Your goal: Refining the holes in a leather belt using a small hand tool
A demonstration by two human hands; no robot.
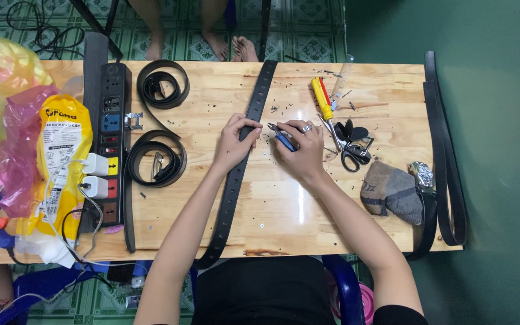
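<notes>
The left hand is pinching the black belt, which is lying lengthwise across the wooden table. The right hand is gripping blue-handled pliers just beside the belt; scissors are resting nearby.

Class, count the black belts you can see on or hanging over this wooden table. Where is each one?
4. Two coiled belts lie by the power strip; one straight belt under both hands; one draped belt over the right edge. Others may be hidden.
</notes>
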